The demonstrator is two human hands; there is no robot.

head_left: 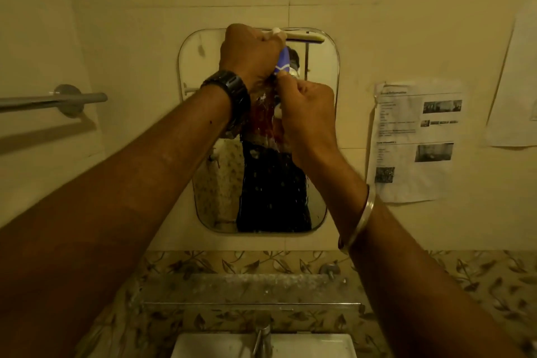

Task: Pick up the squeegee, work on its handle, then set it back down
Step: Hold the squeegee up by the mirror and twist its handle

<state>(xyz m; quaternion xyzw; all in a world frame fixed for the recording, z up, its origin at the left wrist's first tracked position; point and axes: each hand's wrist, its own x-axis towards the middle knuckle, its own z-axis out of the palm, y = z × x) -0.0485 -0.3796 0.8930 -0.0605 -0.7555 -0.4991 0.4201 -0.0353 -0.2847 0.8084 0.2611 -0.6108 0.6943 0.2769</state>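
— Your left hand (251,51) is a closed fist around the upper handle of the squeegee (283,59), just under the blade (302,36), which lies level against the top edge of the mirror (328,131). Your right hand (305,109) is pinched shut on the lower end of the same handle, where the purple grip meets the white end piece.

— So the squeegee is off the shelf?

— Yes, you hold it up in front of the mirror's upper middle, well above the shelf (232,285) and the sink (319,343).

— How will it handle?

— I judge it light and stiff, a plastic body with a soft rubber edge. The mirror shows droplets, so the handle may be wet and slick. Hold firm with your left hand near the head, where it cannot flex, and let your right do the turning or pulling at the tail end.

— Any risk?

— If the end piece gives suddenly, the blade could knock the glass.
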